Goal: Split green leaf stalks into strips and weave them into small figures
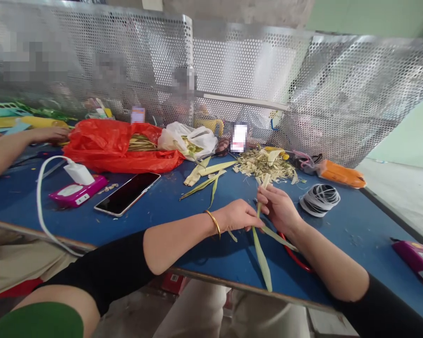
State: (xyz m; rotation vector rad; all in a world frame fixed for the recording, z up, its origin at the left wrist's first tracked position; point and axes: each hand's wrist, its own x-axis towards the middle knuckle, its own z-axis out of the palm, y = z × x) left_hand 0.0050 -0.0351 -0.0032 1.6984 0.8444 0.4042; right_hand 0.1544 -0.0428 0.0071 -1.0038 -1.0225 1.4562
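Note:
A long pale-green corn husk [262, 260] runs between my two hands, its lower point hanging over the table's front edge. My left hand [238, 216], with a gold bangle at the wrist, is closed in a pinch on its middle. Higher up, my right hand [278, 206] pinches the pale upper end between thumb and fingers. A narrow strip [280, 239] splits off and passes under my right wrist. Partly hidden beneath that forearm lies a red loop handle [296, 257]. Several loose husk pieces [211, 171] rest beyond my left hand.
A heap of husk scraps [268, 164] lies ahead, with a spool [319, 199] to its right. Leftward are a phone [129, 193], a purple power strip [78, 191], a red bag [102, 145] and a white bag [186, 138]. Another person's arm [12, 152] reaches in. Perforated metal panels [239, 61] stand behind.

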